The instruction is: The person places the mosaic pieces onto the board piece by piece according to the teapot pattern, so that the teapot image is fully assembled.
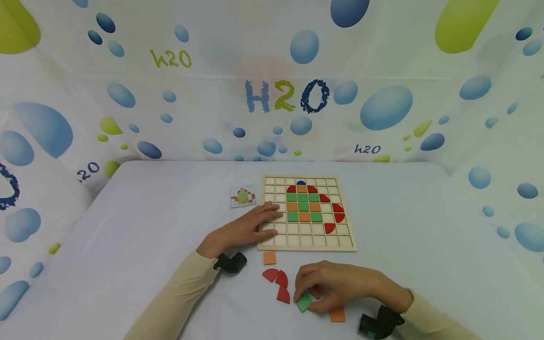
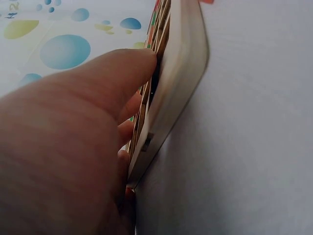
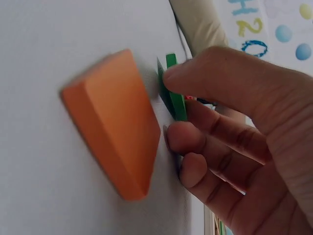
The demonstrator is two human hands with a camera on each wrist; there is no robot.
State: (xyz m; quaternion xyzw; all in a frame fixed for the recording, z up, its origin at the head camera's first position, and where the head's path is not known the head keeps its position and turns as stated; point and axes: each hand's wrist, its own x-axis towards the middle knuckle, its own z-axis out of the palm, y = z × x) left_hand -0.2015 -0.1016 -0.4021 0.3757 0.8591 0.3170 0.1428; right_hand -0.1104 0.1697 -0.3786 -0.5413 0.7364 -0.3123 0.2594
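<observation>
My right hand (image 1: 340, 283) pinches a green square tile (image 1: 303, 303) between thumb and fingers, near the table's front. In the right wrist view the green tile (image 3: 176, 88) stands tilted, one edge toward the cloth. My left hand (image 1: 248, 224) rests with spread fingers on the left side of a wooden grid board (image 1: 306, 241). In the left wrist view its thumb lies over the board's edge (image 2: 181, 73). On the board, green, orange and red pieces and one blue piece (image 1: 301, 182) form a teapot-like figure.
Below the board lie an orange square tile (image 1: 269, 258) and several red quarter-circle pieces (image 1: 283, 295). Another orange tile (image 1: 337, 314) sits beside the right hand, partly covered by it. A small pattern card (image 1: 243, 196) lies left of the board. A patterned cloth backdrop (image 1: 272, 61) rises behind.
</observation>
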